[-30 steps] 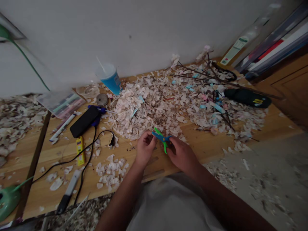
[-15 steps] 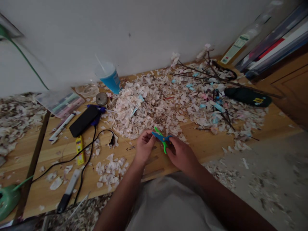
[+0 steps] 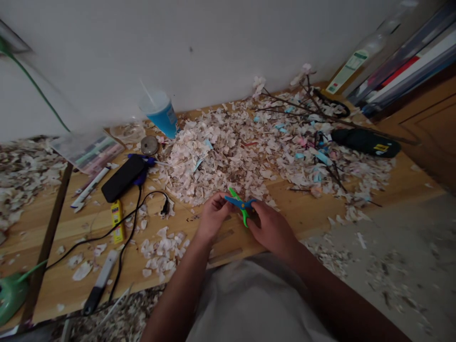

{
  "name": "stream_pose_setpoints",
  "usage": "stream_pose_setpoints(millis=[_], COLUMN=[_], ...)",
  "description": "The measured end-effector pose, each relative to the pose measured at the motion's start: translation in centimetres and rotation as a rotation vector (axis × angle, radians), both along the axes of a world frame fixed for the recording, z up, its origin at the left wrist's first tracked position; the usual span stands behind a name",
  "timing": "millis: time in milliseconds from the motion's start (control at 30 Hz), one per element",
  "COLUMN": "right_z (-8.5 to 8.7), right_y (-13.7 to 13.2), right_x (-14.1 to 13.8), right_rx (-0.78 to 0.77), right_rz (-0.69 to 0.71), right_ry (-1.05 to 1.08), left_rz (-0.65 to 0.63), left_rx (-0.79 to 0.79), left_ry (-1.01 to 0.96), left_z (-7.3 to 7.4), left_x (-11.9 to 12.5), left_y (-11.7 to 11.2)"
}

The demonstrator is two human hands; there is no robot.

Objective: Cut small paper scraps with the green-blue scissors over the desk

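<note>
A pair of blue and green scissors (image 3: 242, 205) is in my right hand (image 3: 272, 227), with the handles at its thumb and fingers and the blades spread apart. Their blades point left toward my left hand (image 3: 213, 214), whose thumb and fingers are pinched together by the blue blade's tip. What the left fingers hold, if anything, is too small to make out. Both hands are above the front part of the wooden table (image 3: 299, 221). Just beyond them lies a heap of pale paper petals (image 3: 217, 161), with a few light blue scraps among them.
Behind the heap stands a blue cup (image 3: 163, 121) with a straw. Leftward lie a black phone (image 3: 123, 179), a black cable (image 3: 132, 228), a yellow box (image 3: 117, 222) and a utility knife (image 3: 101, 280). Twigs (image 3: 320, 111), a dark green pouch (image 3: 366, 142) and a bottle (image 3: 356, 64) are at right.
The scissors' blades and handles are spread slightly wider than before. Both hands stay in nearly the same place, and the view has shifted very slightly.
</note>
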State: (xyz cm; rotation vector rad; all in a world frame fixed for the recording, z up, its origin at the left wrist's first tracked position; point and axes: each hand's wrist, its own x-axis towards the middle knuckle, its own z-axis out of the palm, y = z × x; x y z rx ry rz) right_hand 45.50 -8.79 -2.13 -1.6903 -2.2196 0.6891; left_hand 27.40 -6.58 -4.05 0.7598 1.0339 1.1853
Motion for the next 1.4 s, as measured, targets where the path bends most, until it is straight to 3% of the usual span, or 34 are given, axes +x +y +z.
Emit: stream_pose_setpoints(millis=[167, 267, 433, 600, 800, 1033, 1133, 1233, 1400], right_z=[-0.2, -0.3, -0.1, 0.2, 0.1, -0.6, -0.7, -0.5, -0.1], right_y=[-0.1, -0.3, -0.4, -0.2, -0.2, -0.6, -0.8, -0.8, -0.6], right_x=[-0.1, -0.1, 0.0, 0.1, 0.2, 0.3, 0.3, 0.4, 0.4], right_rx=[0.027, 0.035, 0.029, 0.009, 0.031, 0.067, 0.075, 0.053, 0.050], right_rz=[-0.008, -0.009, -0.011, -0.011, -0.010, -0.032, -0.026, -0.019, -0.013], right_ry=[-0.003, -0.003, -0.018, -0.036, -0.046, -0.021, -0.020, -0.039, -0.076], left_rz=[0.013, 0.034, 0.066, 0.021, 0.015, -0.021, -0.009, 0.003, 0.008], left_rx=[-0.128, -0.157, -0.051, 0.035, 0.034, -0.137, -0.165, -0.114, 0.031], left_ry=[-0.270, -0.317, -0.154, 0.058, 0.092, -0.308, -0.349, -0.260, 0.077], left_z=[0.2, 0.2, -0.3, -0.2, 0.1, 0.1, 0.1, -0.2, -0.2], left_x=[0.3, 0.4, 0.2, -0.1, -0.2, 0.7, 0.9, 0.8, 0.3], left_y=[-0.1, -0.1, 0.0, 0.0, 0.1, -0.4, -0.4, -0.3, -0.1])
